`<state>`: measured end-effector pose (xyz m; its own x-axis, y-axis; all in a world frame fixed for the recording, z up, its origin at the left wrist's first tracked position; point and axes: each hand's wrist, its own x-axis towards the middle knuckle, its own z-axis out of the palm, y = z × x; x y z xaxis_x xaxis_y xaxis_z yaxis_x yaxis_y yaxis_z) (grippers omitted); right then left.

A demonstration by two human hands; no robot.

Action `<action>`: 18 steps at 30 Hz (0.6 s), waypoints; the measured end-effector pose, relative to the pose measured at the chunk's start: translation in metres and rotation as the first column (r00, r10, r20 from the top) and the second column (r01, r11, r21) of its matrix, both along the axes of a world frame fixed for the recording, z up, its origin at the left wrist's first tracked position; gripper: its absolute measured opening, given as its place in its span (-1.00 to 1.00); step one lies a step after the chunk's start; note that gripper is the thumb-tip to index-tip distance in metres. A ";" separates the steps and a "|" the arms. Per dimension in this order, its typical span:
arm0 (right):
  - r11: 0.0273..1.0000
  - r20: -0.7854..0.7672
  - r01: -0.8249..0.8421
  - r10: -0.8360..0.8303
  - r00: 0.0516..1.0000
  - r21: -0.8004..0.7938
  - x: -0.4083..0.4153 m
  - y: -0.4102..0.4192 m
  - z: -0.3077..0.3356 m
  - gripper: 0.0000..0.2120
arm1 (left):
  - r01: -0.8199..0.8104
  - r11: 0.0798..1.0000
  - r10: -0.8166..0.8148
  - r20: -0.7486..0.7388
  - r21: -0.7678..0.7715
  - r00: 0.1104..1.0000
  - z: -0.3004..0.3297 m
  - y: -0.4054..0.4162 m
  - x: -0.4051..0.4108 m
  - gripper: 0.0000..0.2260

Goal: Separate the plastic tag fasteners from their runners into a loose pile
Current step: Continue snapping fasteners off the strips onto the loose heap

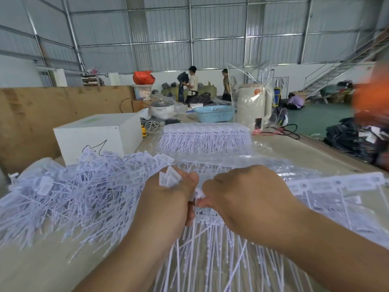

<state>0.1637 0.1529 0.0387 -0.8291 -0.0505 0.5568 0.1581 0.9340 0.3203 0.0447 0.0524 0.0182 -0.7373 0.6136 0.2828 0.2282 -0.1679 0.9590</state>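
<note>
A bunch of freed tag fasteners (169, 178) is clenched in the left hand (168, 194); one tag head is pinched by the right hand (244, 192), just at three o'clock of the left. The runner strip (210, 218) is held beneath both, its tails running toward six o'clock. The loose pile (73, 186) lies at nine o'clock on the pale table (42, 266), with uncut stacks (204, 138) at twelve, in a metal-walled warehouse

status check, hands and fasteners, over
Left hand gripping detached fasteners. Right hand pinching one on the runner sheet. Loose pile left. Nothing blocking.
</note>
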 end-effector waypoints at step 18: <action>0.406 -0.096 -0.195 0.250 0.964 -0.893 0.006 0.010 -0.006 -0.49 | 0.383 0.919 -0.385 0.414 0.091 0.825 -0.007 0.002 0.003 -0.77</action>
